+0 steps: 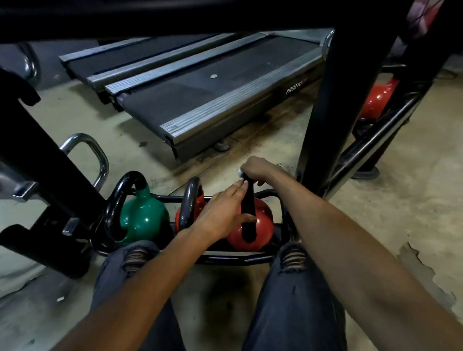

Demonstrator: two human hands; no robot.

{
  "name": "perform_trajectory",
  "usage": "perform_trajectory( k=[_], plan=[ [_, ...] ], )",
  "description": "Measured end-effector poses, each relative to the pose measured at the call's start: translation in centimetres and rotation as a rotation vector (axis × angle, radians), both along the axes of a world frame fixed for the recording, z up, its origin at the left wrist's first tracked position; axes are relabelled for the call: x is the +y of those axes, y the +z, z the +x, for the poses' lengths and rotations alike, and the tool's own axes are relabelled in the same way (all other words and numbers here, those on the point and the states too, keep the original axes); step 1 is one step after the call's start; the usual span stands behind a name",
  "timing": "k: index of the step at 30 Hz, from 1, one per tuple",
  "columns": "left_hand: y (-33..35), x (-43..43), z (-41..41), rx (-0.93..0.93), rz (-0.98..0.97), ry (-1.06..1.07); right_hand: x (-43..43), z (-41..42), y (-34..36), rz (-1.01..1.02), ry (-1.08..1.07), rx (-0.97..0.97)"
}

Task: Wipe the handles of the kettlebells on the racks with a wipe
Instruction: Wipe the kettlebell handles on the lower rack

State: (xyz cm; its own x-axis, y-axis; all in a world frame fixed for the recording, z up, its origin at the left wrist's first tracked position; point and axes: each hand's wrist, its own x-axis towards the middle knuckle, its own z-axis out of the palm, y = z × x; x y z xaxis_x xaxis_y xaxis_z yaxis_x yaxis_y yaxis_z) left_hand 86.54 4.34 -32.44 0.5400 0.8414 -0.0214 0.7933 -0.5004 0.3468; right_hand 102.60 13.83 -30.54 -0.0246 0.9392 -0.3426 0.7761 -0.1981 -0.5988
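Three kettlebells stand in a low black rack (238, 259) in front of my knees: a green kettlebell (142, 217), a red kettlebell (185, 203) in the middle, and a red kettlebell (258, 232) on the right. My right hand (256, 169) grips the top of the right kettlebell's black handle (248, 214) with a white wipe (240, 172) under the fingers. My left hand (221, 207) rests with straight fingers against the side of that handle, thumb low on the bell.
A black rack post (335, 106) rises just right of my right hand. A slanted black frame (41, 182) with chrome handles (93, 159) stands at the left. Treadmill decks (209, 92) lie beyond. Another red kettlebell (377, 96) sits behind the post.
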Motion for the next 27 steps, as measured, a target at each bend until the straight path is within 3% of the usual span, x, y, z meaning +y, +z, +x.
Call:
perform_trajectory(
  k=[3, 7, 10, 13, 16, 19, 22, 25, 27],
  plan=[
    [0.8, 0.2, 0.4, 0.073, -0.019, -0.01, 0.3, -0.3, 0.4, -0.035, 0.062, -0.08],
    [0.9, 0.1, 0.6, 0.115, -0.017, 0.001, 0.8, -0.9, 0.8, 0.178, 0.296, -0.369],
    [0.9, 0.2, 0.8, 0.129, -0.011, 0.026, 1.0, -1.6, 0.5, 0.215, 0.464, -0.451],
    [1.3, -0.1, 1.1, 0.147, 0.012, 0.027, 1.3, -1.8, 1.2, 0.166, 0.471, -0.506],
    [1.7, -0.3, 1.1, 0.17, 0.01, 0.019, 1.2, -1.7, 1.0, 0.177, 0.334, -0.453],
    [1.6, -0.1, 1.2, 0.171, 0.013, 0.02, -1.7, -1.1, -0.1, 0.22, -0.038, -0.2],
    [1.3, 0.2, 1.0, 0.157, -0.012, 0.029, -5.1, -0.5, -2.0, 0.235, -0.422, 0.267],
    [1.2, 0.2, 1.1, 0.154, -0.007, 0.026, -5.6, -0.8, -3.6, -0.104, -0.78, 0.987],
    [1.3, -0.1, 1.2, 0.147, -0.016, 0.037, -4.8, -1.1, -3.5, -0.295, -0.887, 1.262]
  ],
)
